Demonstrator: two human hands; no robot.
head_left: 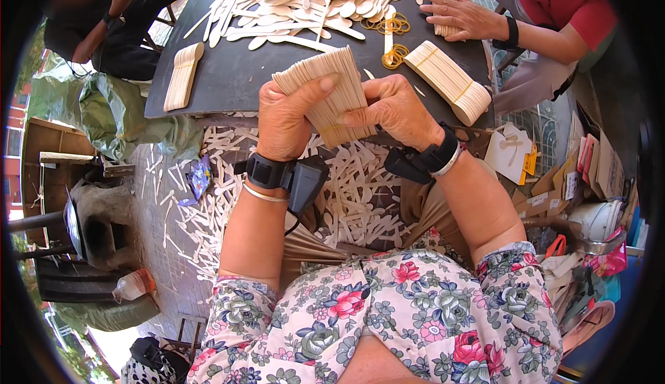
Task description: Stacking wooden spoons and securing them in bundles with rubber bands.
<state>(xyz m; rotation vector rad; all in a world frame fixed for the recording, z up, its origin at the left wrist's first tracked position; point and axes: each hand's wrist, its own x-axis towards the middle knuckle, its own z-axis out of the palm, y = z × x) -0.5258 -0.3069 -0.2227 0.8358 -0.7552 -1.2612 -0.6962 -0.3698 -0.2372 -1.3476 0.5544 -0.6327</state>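
Note:
A thick stack of wooden spoons (332, 96) is held up over the near edge of the dark table (232, 72). Around its left side my left hand (285, 117) is closed, thumb across the front. My right hand (403, 112) grips the stack's right side, its thumb pressed on the lower front. A yellowish band seems to show near the stack's lower end. To the right lies a banded bundle of wooden spoons (450, 82); a smaller bundle (183, 75) is at the table's left. Loose rubber bands (395, 56) lie just beyond my right hand.
A big heap of loose wooden spoons (298, 3) covers the table's far side. At far right a co-worker's hands (464, 16) hold another bundle; another person (104, 30) sits far left. Scattered spoons (367, 197) litter the ground below. Cardboard (554, 183) stands at right.

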